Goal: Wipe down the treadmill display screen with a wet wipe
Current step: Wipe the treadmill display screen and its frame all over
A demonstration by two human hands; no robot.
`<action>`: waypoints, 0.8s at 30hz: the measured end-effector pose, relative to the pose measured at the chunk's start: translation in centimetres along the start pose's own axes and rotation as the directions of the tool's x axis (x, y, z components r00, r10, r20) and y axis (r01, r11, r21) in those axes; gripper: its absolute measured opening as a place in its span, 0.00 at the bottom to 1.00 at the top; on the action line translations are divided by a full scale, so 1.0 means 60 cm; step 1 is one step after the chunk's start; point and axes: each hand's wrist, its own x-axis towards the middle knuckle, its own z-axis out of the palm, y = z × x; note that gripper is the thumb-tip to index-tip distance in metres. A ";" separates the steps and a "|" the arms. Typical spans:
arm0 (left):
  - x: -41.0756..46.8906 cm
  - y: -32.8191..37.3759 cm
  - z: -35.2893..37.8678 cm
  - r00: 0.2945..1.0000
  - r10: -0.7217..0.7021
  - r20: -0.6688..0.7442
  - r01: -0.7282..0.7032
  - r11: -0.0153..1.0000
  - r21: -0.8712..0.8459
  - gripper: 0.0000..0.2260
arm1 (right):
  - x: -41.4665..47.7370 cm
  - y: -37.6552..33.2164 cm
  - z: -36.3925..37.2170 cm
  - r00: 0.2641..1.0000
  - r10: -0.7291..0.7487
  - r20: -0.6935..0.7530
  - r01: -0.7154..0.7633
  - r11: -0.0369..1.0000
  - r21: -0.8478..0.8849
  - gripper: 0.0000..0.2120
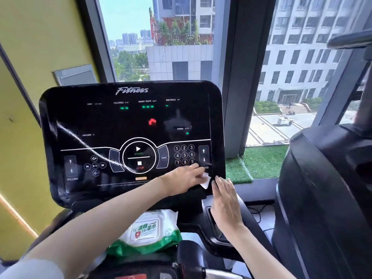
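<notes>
I see the wipe at the screen's lower right corner.
Nearest, a soft green-and-white plastic wipes pack (149,230) lies under the console, contents hidden. My left hand (185,179) pinches the crumpled white wet wipe (205,181) against the glossy black treadmill display screen (128,121); my right hand (226,200) is flat beside it, fingers straight. Beyond are a yellow wall (40,37) and a tall window (161,37).

Head camera faces forward-down, close to the display screen (112,121).
</notes>
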 end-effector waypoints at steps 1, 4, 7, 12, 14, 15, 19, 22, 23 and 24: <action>-0.008 -0.007 -0.001 0.998 0.049 0.025 -0.050 0.999 0.014 0.22 | 0.000 -0.003 -0.002 1.000 -0.006 0.008 0.006 1.000 -0.007 0.18; -0.032 -0.032 -0.015 0.991 0.126 0.038 -0.128 0.988 0.081 0.21 | 0.003 -0.013 -0.013 0.997 -0.007 0.071 0.009 1.000 -0.017 0.27; -0.038 -0.053 -0.014 0.955 -0.216 -0.202 0.200 0.975 -0.098 0.30 | 0.008 -0.025 -0.027 0.995 0.057 0.077 -0.058 0.998 0.008 0.31; -0.043 0.002 0.025 0.994 -0.061 -0.091 0.060 0.998 -0.017 0.32 | 0.005 -0.028 -0.020 0.990 0.090 0.113 -0.096 0.994 0.045 0.29; -0.059 -0.014 0.017 0.991 -0.059 -0.117 0.059 0.998 -0.004 0.31 | 0.006 -0.029 -0.023 0.987 0.094 0.134 -0.102 0.993 0.055 0.29; -0.059 -0.026 0.010 0.965 -0.187 -0.187 0.173 0.981 -0.089 0.32 | 0.008 -0.030 -0.025 0.986 0.093 0.140 -0.102 0.993 0.056 0.29; -0.033 -0.026 -0.012 0.639 -0.685 -0.350 0.559 0.726 -0.401 0.31 | 0.016 -0.039 -0.019 0.980 0.083 0.180 -0.094 0.994 0.052 0.32; -0.020 0.021 0.006 0.843 -0.483 -0.236 0.415 0.863 -0.287 0.30 | 0.019 -0.051 -0.013 0.983 0.082 0.167 -0.091 0.995 0.050 0.33; -0.026 0.031 0.012 0.890 -0.412 -0.195 0.363 0.900 -0.241 0.28 | 0.023 -0.057 -0.014 0.984 0.083 0.156 -0.094 0.994 0.062 0.34; -0.033 0.035 0.014 0.907 -0.392 -0.154 0.351 0.906 -0.237 0.27 | 0.027 -0.066 -0.017 0.986 0.086 0.144 -0.096 0.993 0.064 0.34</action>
